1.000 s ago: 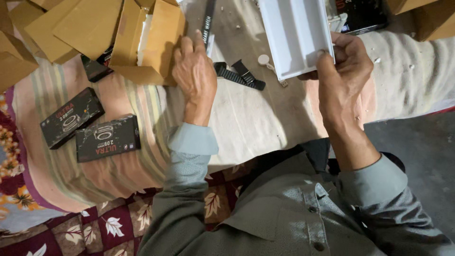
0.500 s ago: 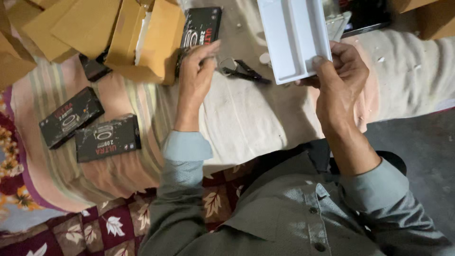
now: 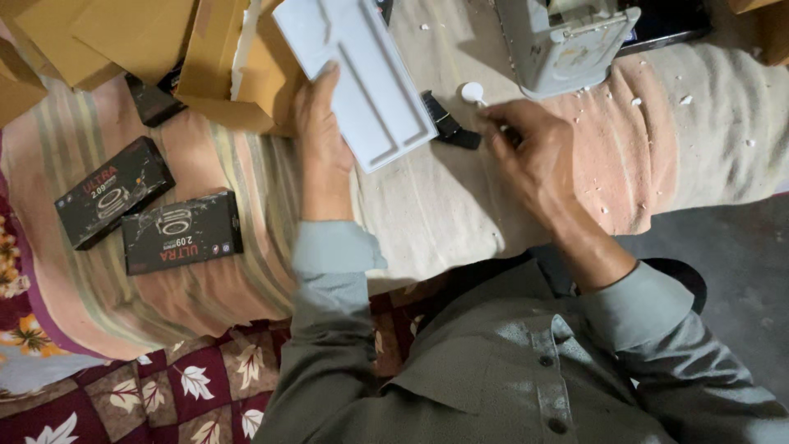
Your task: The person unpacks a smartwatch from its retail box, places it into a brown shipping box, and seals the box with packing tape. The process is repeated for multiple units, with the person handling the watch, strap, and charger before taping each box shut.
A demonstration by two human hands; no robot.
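Striped cloth [image 3: 222, 271] in pink, beige and green covers the work surface, going to plain off-white cloth toward the middle; a maroon leaf-print fabric [image 3: 164, 386] shows at the lower left.

Left hand [image 3: 322, 148] holds a white moulded tray [image 3: 362, 74] from its left edge. Thumb runs up along that edge, the other fingers are under it and out of sight. Tray is tilted, recessed channels facing up, lifted over the cloth.

Right hand [image 3: 534, 160] is down on the cloth to the right of the tray, fingers curled and bunched at a small dark piece. Can't tell whether it's actually pinching it. A black strap piece [image 3: 448, 127] lies just left of those fingertips, near the tray's lower corner. A small white round disc [image 3: 471, 92] sits just above the fingers, apart from the tray.

Two black printed boxes [image 3: 148, 218] lie side by side at the left, well apart from both hands. Open brown cartons [image 3: 214, 57] stacked along the top left, partly behind the tray. A grey plastic housing [image 3: 567, 41] stands at the top, right of centre, white crumbs scattered on the cloth around it.

Grey-green shirt sleeves in the foreground.
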